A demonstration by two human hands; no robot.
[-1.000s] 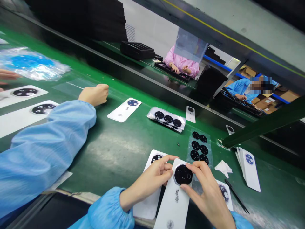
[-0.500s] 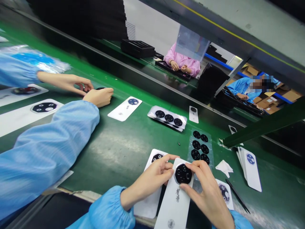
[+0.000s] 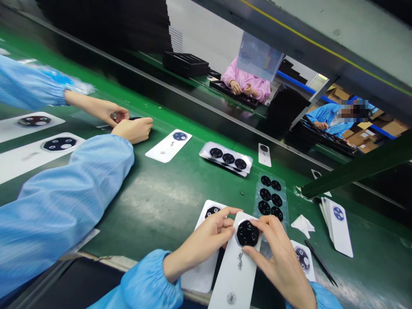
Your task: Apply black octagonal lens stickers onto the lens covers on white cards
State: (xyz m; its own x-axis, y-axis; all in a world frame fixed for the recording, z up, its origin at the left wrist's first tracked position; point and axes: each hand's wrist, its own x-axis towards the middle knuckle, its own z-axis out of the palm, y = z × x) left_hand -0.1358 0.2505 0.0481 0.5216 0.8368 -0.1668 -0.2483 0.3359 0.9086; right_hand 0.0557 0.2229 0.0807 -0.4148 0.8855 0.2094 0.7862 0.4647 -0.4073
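On the left, a co-worker's hands [image 3: 132, 129] work close together beside two white panels [image 3: 25, 160] with dark lens patches; what they hold is mostly hidden. Another white panel with a blue patch [image 3: 162, 152] lies on the green counter [image 3: 151, 210], then a packet of black discs [image 3: 204, 151]. Nearer, the person's left hand [image 3: 206, 238] grips the upper left edge of a held panel [image 3: 229, 281], thumb against fingers, above a further panel [image 3: 198, 277]. The black disc [image 3: 247, 233] sits at the held panel's top, and the right hand [image 3: 280, 257] spans it narrowly, thumb and forefinger at its rim. The step in hand looks like lining up the disc; I can't tell whether it lies fully flat. The next move seems to call for a steady panel and light, even finger pressure. Farther right are a clear sheet of discs [image 3: 285, 199], a crumpled white scrap [image 3: 303, 225], dark tweezers [image 3: 320, 262] and a fanned stack of panels [image 3: 341, 238].
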